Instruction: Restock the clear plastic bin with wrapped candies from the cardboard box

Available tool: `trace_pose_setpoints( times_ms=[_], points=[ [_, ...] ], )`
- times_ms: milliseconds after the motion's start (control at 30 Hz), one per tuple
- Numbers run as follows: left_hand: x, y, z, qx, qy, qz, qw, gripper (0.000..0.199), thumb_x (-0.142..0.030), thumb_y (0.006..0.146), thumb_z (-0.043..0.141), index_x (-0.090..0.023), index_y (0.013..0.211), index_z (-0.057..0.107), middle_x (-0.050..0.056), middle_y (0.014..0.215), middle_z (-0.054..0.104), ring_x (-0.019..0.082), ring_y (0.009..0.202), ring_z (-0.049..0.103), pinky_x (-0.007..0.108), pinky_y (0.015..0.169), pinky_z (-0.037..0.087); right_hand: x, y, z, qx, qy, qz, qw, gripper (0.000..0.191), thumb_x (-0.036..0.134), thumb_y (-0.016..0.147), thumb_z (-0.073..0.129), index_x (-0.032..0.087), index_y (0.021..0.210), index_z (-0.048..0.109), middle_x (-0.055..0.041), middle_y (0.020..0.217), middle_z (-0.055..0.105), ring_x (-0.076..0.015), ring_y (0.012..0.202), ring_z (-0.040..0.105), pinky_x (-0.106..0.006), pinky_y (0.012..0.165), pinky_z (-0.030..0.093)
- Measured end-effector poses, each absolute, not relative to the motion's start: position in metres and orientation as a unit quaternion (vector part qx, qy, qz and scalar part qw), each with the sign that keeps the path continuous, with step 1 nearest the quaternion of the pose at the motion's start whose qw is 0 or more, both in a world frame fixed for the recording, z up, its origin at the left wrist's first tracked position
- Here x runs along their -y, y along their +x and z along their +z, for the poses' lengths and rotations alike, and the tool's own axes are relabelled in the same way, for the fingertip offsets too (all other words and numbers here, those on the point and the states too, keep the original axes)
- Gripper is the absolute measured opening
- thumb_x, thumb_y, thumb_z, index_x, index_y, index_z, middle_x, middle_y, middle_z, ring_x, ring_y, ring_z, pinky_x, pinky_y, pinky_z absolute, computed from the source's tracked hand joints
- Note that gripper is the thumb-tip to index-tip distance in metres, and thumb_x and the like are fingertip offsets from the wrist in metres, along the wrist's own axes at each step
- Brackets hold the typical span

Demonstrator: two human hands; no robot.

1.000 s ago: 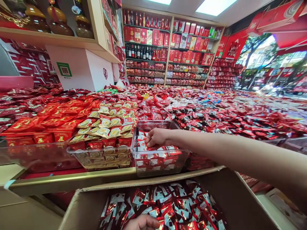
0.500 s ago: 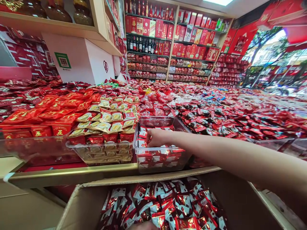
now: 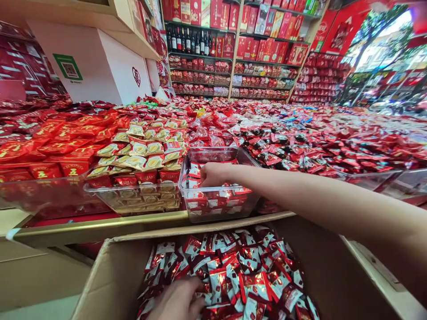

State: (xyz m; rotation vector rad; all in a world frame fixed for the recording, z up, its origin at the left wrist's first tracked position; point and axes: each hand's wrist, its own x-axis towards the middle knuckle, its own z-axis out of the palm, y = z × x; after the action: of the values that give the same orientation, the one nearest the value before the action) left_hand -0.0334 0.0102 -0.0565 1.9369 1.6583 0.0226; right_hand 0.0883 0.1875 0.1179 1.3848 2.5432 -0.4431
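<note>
1. The right hand (image 3: 215, 173) reaches down into a clear plastic bin (image 3: 218, 189), left of its middle, the forearm crossing above the bin's right edge. Its fingers are curled downward with the tips hidden, so one cannot tell whether they are clamped on anything.
2. Red-and-white packets (image 3: 216, 202) lie stacked in that bin, showing through its front wall and just beside the hand's fingers.
3. The left hand (image 3: 180, 295) is low in a cardboard box (image 3: 122, 260), over the near left part of its contents. Thumb and fingers look slightly apart, but they are blurred; whether a packet is pinched between them cannot be told.
4. Loose packets (image 3: 256, 284), also red and white, lie jumbled in the box at many angles, spread between its left and right walls.
5. The box stands just in front of the counter's gold front edge (image 3: 110, 222), its far rim near the bin's base.
6. Along that edge, immediately left of the bin, a clear tub (image 3: 128, 200) carries gold durian packets (image 3: 142, 162), heaped above its rim.
</note>
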Motion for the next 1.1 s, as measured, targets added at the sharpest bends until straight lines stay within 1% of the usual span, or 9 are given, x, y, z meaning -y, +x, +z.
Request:
trace_pose_setpoints(
  times_ms=[167, 300, 500, 600, 667, 767, 867, 967, 1100],
  points=[
    [-0.02, -0.049, -0.056, -0.673, 0.71, -0.015, 0.207, 0.025, -0.017, 0.069, 0.046, -0.018, 0.09, 0.059, 0.01, 0.093, 0.059, 0.023, 0.089, 0.054, 0.031, 0.076, 0.039, -0.193, 0.09, 0.109, -0.876, 0.456, -0.129, 0.09, 0.029, 0.026, 0.064, 0.058, 0.009, 0.087, 0.062, -0.0104, 0.081, 0.062, -0.0175, 0.07, 0.055, -0.024, 0.055, 0.038],
    [-0.026, -0.05, -0.064, -0.691, 0.704, -0.036, 0.158, 0.033, -0.016, 0.066, 0.049, -0.016, 0.097, 0.057, 0.013, 0.096, 0.054, 0.027, 0.089, 0.051, 0.036, 0.074, 0.04, -0.197, 0.094, 0.114, -0.887, 0.451, -0.088, 0.047, 0.024, 0.028, 0.066, 0.056, 0.009, 0.079, 0.061, -0.0101, 0.077, 0.06, -0.0172, 0.069, 0.054, -0.025, 0.057, 0.037],
    [-0.029, -0.048, -0.075, -0.702, 0.697, -0.023, 0.141, 0.039, -0.012, 0.066, 0.048, -0.017, 0.105, 0.054, 0.013, 0.104, 0.051, 0.028, 0.097, 0.045, 0.037, 0.078, 0.036, -0.13, 0.12, 0.134, -0.918, 0.297, 0.019, -0.263, 0.019, 0.025, 0.08, 0.04, 0.012, 0.081, 0.055, -0.0034, 0.072, 0.056, -0.0109, 0.066, 0.049, -0.023, 0.06, 0.033],
    [-0.03, -0.048, -0.079, -0.699, 0.696, -0.01, 0.165, 0.035, -0.015, 0.067, 0.047, -0.017, 0.101, 0.057, 0.013, 0.101, 0.055, 0.027, 0.094, 0.048, 0.036, 0.075, 0.038, -0.085, 0.128, 0.088, -0.971, 0.137, -0.052, -0.186, 0.016, 0.024, 0.08, 0.041, 0.016, 0.078, 0.054, 0.0, 0.069, 0.057, -0.0088, 0.063, 0.05, -0.02, 0.058, 0.034],
    [-0.03, -0.047, -0.079, -0.691, 0.7, 0.002, 0.18, 0.031, -0.016, 0.065, 0.05, -0.017, 0.095, 0.06, 0.013, 0.1, 0.057, 0.027, 0.094, 0.049, 0.036, 0.076, 0.038, -0.073, 0.129, 0.033, -0.984, 0.158, -0.044, -0.068, 0.012, 0.022, 0.077, 0.045, 0.014, 0.076, 0.054, -0.0029, 0.067, 0.057, -0.0121, 0.064, 0.052, -0.023, 0.059, 0.037],
    [-0.03, -0.046, -0.075, -0.68, 0.706, 0.027, 0.198, 0.03, -0.018, 0.063, 0.053, -0.016, 0.091, 0.063, 0.014, 0.1, 0.059, 0.028, 0.094, 0.05, 0.038, 0.08, 0.036, -0.082, 0.128, -0.045, -0.963, 0.266, -0.021, 0.03, 0.021, 0.018, 0.069, 0.054, 0.009, 0.088, 0.054, -0.0132, 0.084, 0.059, -0.0197, 0.075, 0.054, -0.028, 0.061, 0.04],
    [-0.032, -0.048, -0.071, -0.678, 0.699, 0.07, 0.218, 0.034, -0.017, 0.065, 0.05, -0.013, 0.097, 0.061, 0.015, 0.1, 0.061, 0.029, 0.095, 0.051, 0.041, 0.084, 0.035, -0.1, 0.131, -0.074, -0.961, 0.276, 0.006, 0.035, 0.019, 0.009, 0.074, 0.042, 0.009, 0.088, 0.055, -0.0143, 0.085, 0.06, -0.0207, 0.076, 0.055, -0.031, 0.062, 0.041],
    [-0.035, -0.047, -0.067, -0.671, 0.684, 0.134, 0.254, 0.038, -0.02, 0.07, 0.047, -0.013, 0.106, 0.054, 0.013, 0.109, 0.058, 0.026, 0.103, 0.049, 0.039, 0.09, 0.034, -0.104, 0.136, -0.059, -0.955, 0.295, -0.007, 0.012, 0.019, 0.014, 0.077, 0.038, 0.013, 0.084, 0.055, -0.01, 0.077, 0.061, -0.0188, 0.068, 0.056, -0.028, 0.058, 0.04],
    [-0.032, -0.038, -0.058, -0.628, 0.63, 0.249, 0.383, 0.049, -0.034, 0.075, 0.046, -0.014, 0.119, 0.037, 0.011, 0.121, 0.052, 0.02, 0.108, 0.049, 0.031, 0.089, 0.04, -0.092, 0.134, -0.029, -0.902, 0.378, -0.187, -0.096, 0.02, 0.024, 0.077, 0.038, 0.015, 0.076, 0.055, -0.0049, 0.068, 0.061, -0.0137, 0.059, 0.053, -0.023, 0.053, 0.037]
  ],
)
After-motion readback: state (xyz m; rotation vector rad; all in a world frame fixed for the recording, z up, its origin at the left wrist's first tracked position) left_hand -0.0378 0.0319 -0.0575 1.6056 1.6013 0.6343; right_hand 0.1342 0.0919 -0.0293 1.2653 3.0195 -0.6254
